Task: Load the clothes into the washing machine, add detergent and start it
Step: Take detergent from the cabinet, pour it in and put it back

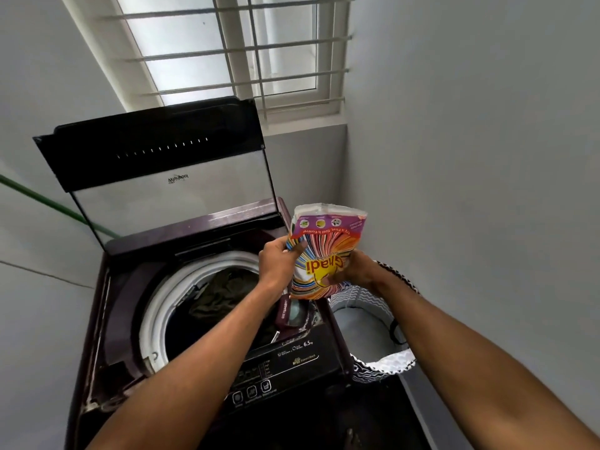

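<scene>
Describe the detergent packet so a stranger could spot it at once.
Start at the open-lidded washing machine under the window. Above its right edge, the left hand and the right hand grip the detergent packet. It alone has rainbow stripes and big red lettering on yellow.

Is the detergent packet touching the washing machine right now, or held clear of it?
Cannot tell. In the head view both hands, left hand and right hand, grip the detergent packet, but its bottom edge overlaps the washing machine with no visible gap or contact.
</scene>
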Action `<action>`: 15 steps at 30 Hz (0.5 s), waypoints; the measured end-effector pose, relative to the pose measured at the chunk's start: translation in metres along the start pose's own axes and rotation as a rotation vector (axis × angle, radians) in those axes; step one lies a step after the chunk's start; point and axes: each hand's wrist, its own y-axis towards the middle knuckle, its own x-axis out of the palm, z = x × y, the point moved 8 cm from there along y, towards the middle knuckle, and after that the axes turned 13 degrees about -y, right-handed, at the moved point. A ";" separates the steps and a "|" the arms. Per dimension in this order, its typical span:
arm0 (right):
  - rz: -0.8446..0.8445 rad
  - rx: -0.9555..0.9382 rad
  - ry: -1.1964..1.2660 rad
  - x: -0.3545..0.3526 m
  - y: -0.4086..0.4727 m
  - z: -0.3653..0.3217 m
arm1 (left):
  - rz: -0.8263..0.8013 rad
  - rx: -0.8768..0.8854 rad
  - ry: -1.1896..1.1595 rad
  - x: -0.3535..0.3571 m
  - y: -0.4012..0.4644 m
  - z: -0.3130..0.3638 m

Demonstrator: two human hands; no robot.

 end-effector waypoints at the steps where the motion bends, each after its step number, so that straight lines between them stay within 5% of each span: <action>1: -0.020 -0.002 -0.036 0.001 0.002 0.000 | 0.026 0.006 0.008 -0.001 0.001 0.000; 15: -0.114 0.005 -0.190 0.004 0.019 -0.001 | 0.179 -0.120 -0.252 -0.012 0.007 -0.003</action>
